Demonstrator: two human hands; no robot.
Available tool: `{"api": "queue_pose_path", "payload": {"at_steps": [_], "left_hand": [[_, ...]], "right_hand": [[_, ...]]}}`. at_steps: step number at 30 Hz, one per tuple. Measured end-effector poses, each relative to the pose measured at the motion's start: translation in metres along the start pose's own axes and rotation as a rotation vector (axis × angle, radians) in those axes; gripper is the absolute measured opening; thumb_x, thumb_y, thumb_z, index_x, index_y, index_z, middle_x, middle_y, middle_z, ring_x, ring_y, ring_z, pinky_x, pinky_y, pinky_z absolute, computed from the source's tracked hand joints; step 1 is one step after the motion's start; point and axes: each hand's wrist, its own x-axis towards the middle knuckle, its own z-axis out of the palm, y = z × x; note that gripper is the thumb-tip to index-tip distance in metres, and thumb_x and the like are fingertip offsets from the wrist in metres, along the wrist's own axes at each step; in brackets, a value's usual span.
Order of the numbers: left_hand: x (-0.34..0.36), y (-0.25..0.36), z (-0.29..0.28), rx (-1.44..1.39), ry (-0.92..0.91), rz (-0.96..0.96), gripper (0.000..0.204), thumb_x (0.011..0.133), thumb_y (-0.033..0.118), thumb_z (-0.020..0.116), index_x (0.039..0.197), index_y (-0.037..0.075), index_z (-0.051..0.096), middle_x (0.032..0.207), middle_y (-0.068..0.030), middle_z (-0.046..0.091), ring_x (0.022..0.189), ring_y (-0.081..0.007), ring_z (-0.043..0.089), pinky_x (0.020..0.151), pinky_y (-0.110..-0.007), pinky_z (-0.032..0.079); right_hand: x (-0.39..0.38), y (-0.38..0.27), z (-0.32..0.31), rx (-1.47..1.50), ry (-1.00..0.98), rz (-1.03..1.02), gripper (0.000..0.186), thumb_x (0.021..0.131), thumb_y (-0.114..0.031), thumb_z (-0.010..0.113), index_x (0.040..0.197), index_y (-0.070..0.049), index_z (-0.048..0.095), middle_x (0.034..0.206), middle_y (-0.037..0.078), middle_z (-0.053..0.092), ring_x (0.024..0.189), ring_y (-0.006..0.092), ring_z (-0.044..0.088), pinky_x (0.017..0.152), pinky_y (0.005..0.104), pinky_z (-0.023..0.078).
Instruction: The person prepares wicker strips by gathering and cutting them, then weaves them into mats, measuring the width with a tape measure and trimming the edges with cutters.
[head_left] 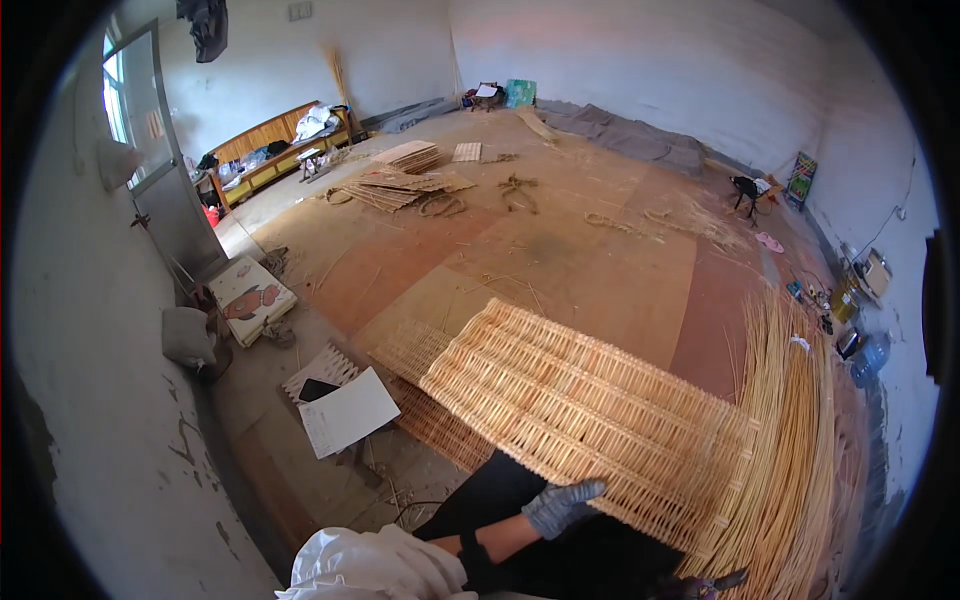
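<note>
My left hand [563,508], in a grey glove, grips the near long edge of a woven wicker panel [600,395]. The panel is pale straw-coloured, rectangular, with several woven bands across its rods. It slants over my black-trousered legs [505,490]. Its right end overlaps a large bundle of long loose wicker rods [790,430]. I do not see my right hand; the panel may hide it. Low at the right, a small dark object [722,582] lies by the rods, too unclear to name. Beneath the panel's left end more woven wicker [440,425] shows.
At the left stands a low stool [325,368] with a white sheet [348,412] and a dark phone [318,389]. Stacked panels [395,190] and rope coils [517,193] lie farther off. A wooden bench [270,145] lines the wall. Bottles [872,360] stand at the right.
</note>
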Motion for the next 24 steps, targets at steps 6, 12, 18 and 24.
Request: {"api": "queue_pose_path", "payload": {"at_steps": [6, 12, 18, 24], "left_hand": [[-0.003, 0.001, -0.017, 0.083, 0.113, 0.041, 0.056, 0.070, 0.023, 0.065, 0.116, 0.004, 0.040, 0.110, -0.0098, 0.048, 0.099, -0.0223, 0.049, 0.081, -0.034, 0.045], [0.001, 0.011, -0.042, 0.116, 0.173, 0.062, 0.043, 0.073, 0.014, 0.062, 0.111, 0.005, 0.045, 0.104, -0.0074, 0.052, 0.095, -0.0196, 0.052, 0.079, -0.031, 0.046], [0.015, 0.009, -0.062, 0.156, 0.193, 0.131, 0.043, 0.072, 0.014, 0.062, 0.111, 0.006, 0.045, 0.104, -0.0083, 0.053, 0.096, -0.0214, 0.052, 0.080, -0.033, 0.046], [0.022, 0.017, -0.071, 0.057, 0.116, 0.139, 0.050, 0.072, 0.015, 0.063, 0.114, 0.004, 0.040, 0.109, -0.0095, 0.049, 0.097, -0.0218, 0.051, 0.079, -0.034, 0.048]], "right_hand": [[0.019, 0.000, -0.011, -0.211, 0.146, -0.174, 0.017, 0.081, -0.019, 0.044, 0.072, -0.005, 0.045, 0.056, 0.006, 0.047, 0.046, 0.0155, 0.044, 0.042, 0.0266, 0.040], [0.055, 0.030, 0.030, -0.225, 0.099, -0.163, 0.016, 0.082, -0.009, 0.038, 0.067, -0.004, 0.043, 0.051, 0.004, 0.042, 0.043, 0.0110, 0.039, 0.043, 0.0232, 0.035], [0.037, 0.034, 0.042, -0.546, 0.168, -0.401, 0.010, 0.080, -0.005, 0.045, 0.070, -0.006, 0.042, 0.054, 0.003, 0.043, 0.045, 0.0114, 0.040, 0.044, 0.0234, 0.034], [0.041, 0.045, 0.011, -0.519, 0.061, -0.314, 0.008, 0.080, -0.009, 0.047, 0.075, -0.006, 0.042, 0.059, 0.005, 0.047, 0.046, 0.0111, 0.043, 0.042, 0.0212, 0.035]]}}
